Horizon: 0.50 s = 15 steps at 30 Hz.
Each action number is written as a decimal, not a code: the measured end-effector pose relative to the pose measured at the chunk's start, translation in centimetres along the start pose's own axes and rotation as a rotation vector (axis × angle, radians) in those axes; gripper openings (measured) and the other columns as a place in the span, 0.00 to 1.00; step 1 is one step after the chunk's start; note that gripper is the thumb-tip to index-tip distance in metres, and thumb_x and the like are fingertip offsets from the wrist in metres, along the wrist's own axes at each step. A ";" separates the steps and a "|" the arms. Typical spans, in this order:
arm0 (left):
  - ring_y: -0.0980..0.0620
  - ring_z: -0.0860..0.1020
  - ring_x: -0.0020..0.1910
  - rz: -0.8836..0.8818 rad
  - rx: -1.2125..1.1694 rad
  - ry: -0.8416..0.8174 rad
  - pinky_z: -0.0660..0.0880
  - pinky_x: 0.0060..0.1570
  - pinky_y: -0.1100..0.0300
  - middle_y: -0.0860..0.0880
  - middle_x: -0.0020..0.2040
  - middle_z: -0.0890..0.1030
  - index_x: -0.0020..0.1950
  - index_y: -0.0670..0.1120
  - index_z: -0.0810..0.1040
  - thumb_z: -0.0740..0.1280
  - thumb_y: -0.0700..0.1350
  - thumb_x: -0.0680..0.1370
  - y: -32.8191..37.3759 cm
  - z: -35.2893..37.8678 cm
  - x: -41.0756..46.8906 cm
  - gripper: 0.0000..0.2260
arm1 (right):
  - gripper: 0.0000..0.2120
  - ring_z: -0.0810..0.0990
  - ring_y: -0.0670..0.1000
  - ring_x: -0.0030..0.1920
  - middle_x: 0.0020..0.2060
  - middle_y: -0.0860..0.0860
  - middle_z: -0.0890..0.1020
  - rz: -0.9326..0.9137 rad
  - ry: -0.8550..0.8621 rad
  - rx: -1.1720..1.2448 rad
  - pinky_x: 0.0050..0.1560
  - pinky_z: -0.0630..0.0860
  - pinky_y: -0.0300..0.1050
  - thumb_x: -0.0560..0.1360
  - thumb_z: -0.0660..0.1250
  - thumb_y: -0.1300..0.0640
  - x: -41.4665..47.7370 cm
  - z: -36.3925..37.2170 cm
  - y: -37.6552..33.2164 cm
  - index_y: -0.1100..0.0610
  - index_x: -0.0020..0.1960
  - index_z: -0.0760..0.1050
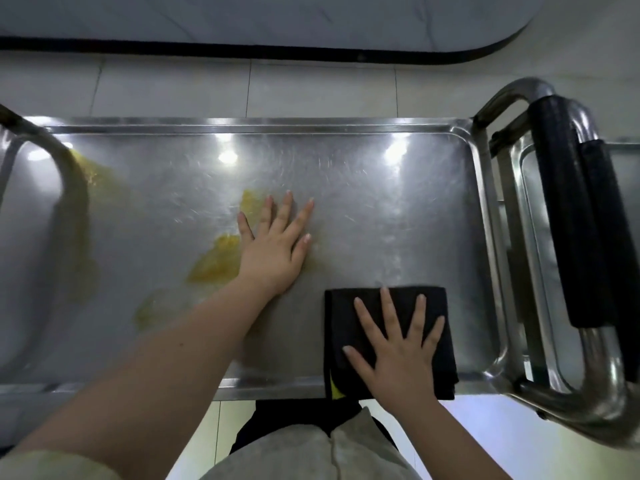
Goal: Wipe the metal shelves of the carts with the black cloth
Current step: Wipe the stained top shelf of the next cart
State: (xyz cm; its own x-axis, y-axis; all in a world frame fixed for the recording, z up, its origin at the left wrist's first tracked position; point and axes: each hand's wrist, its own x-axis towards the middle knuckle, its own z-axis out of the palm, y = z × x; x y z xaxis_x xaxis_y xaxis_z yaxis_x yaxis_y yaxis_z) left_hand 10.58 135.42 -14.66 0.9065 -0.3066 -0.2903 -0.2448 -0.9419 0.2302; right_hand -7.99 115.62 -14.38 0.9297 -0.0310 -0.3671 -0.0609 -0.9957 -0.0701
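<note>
The cart's top metal shelf (381, 188) fills the middle of the head view, its surface scratched and shiny. Yellow smears (216, 259) lie on its left half, one under my left fingers. My left hand (277, 247) rests flat on the shelf with fingers spread, holding nothing. A folded black cloth (341, 317) lies at the shelf's near right, hanging slightly over the front rim. My right hand (398, 351) presses flat on top of the cloth, fingers apart.
The cart's tubular handle with black grip (568, 209) rises at the right end. Another metal rail (65, 181) curves over the left end. Tiled floor (311, 88) and a dark-edged pale surface (277, 15) lie beyond the cart.
</note>
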 end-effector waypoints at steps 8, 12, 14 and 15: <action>0.42 0.34 0.78 -0.112 0.117 0.045 0.35 0.68 0.27 0.54 0.81 0.39 0.78 0.66 0.40 0.40 0.66 0.80 -7.3 -1.4 1.2 0.26 | 0.33 0.48 0.72 0.76 0.79 0.51 0.57 0.016 -0.031 -0.024 0.68 0.47 0.80 0.76 0.46 0.29 0.1 -0.1 -0.1 0.39 0.79 0.53; 0.42 0.38 0.79 -0.100 0.100 0.066 0.39 0.69 0.26 0.54 0.81 0.40 0.78 0.66 0.41 0.39 0.66 0.80 -7.7 -0.7 1.4 0.26 | 0.32 0.45 0.72 0.76 0.80 0.52 0.54 0.016 -0.037 -0.007 0.67 0.42 0.80 0.78 0.42 0.29 1.9 -1.0 -1.0 0.38 0.79 0.49; 0.42 0.38 0.79 -0.094 0.086 0.078 0.39 0.69 0.26 0.54 0.81 0.40 0.78 0.66 0.41 0.40 0.66 0.80 -7.9 -0.5 1.4 0.26 | 0.32 0.42 0.71 0.76 0.80 0.51 0.51 -0.025 0.014 -0.018 0.67 0.41 0.80 0.77 0.40 0.28 6.2 -2.6 -1.7 0.36 0.79 0.45; 0.42 0.38 0.79 -0.090 0.085 0.082 0.39 0.69 0.26 0.54 0.81 0.40 0.78 0.66 0.41 0.40 0.66 0.81 -8.0 -0.4 1.4 0.26 | 0.32 0.39 0.70 0.76 0.80 0.50 0.46 -0.031 0.035 -0.030 0.68 0.39 0.79 0.76 0.39 0.27 9.5 -3.6 -2.2 0.34 0.78 0.40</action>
State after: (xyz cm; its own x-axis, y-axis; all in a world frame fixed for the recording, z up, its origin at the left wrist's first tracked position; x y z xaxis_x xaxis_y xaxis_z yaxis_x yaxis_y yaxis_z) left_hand 13.96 142.62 -16.58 0.9503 -0.2110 -0.2290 -0.1860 -0.9744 0.1260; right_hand 2.25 117.18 -14.32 0.9431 -0.0031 -0.3326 -0.0218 -0.9984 -0.0526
